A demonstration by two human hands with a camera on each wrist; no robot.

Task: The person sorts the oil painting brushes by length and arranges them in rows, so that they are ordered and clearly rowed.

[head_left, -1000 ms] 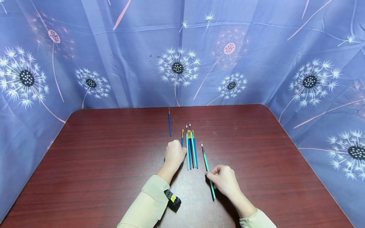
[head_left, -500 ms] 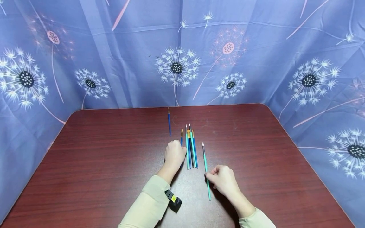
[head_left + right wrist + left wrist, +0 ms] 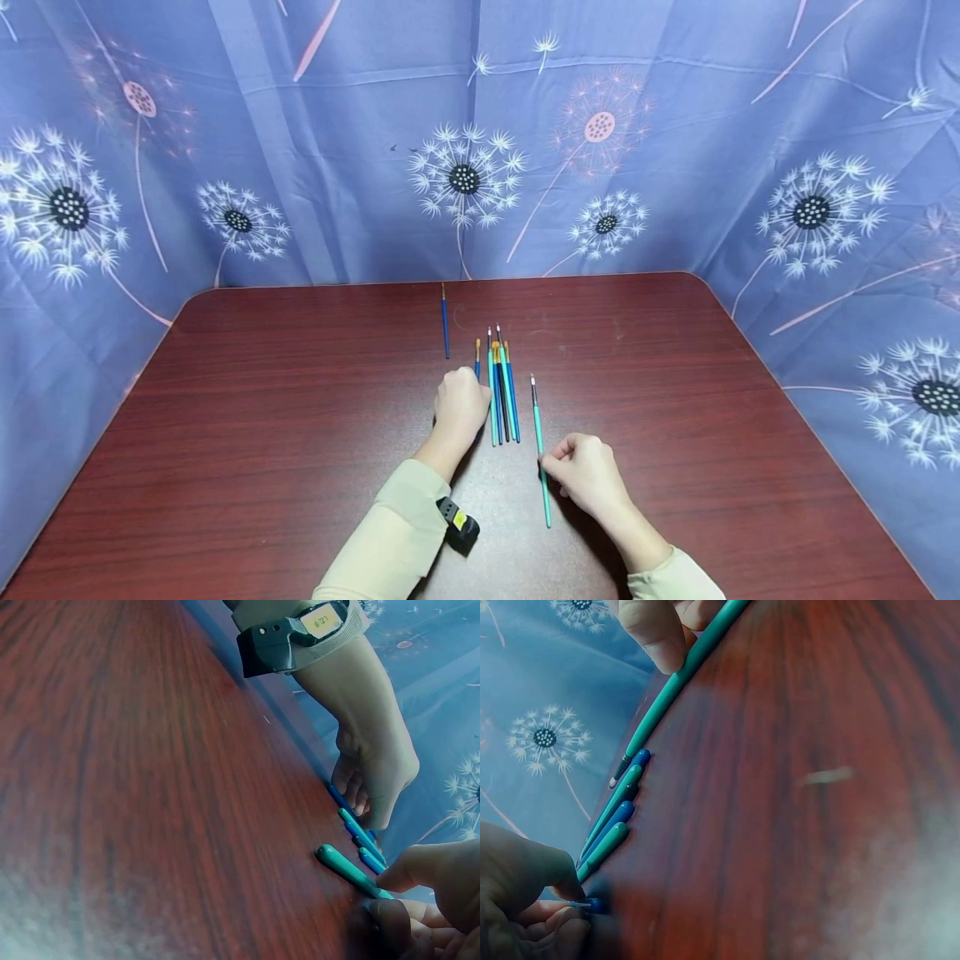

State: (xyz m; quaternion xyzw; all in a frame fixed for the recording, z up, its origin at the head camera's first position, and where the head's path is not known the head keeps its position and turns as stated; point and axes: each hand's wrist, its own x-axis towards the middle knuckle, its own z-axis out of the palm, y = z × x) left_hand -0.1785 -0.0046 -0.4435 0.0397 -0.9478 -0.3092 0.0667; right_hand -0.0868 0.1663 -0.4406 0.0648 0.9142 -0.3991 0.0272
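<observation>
My right hand (image 3: 588,471) pinches a teal paintbrush (image 3: 537,417) by its handle. The brush points away from me, white tip at the far end, close over the tabletop. Left of it, several teal, blue and black paintbrushes (image 3: 504,396) lie side by side, bristles away from me. At their left edge my left hand (image 3: 459,408) holds a blue paintbrush (image 3: 477,357), whose middle the hand hides in the head view. The left wrist view shows that brush's blue end (image 3: 595,905) poking out from between thumb and fingers.
One more blue paintbrush (image 3: 446,325) lies alone near the far edge of the dark red wooden table (image 3: 262,433). A blue curtain with dandelion prints (image 3: 360,167) hangs behind and at both sides. A black wrist device (image 3: 460,527) sits on the left sleeve.
The teal brush in my right hand has turned, its near end swinging left, so it lies closer to parallel with the row. Both hands stay almost where they were.
</observation>
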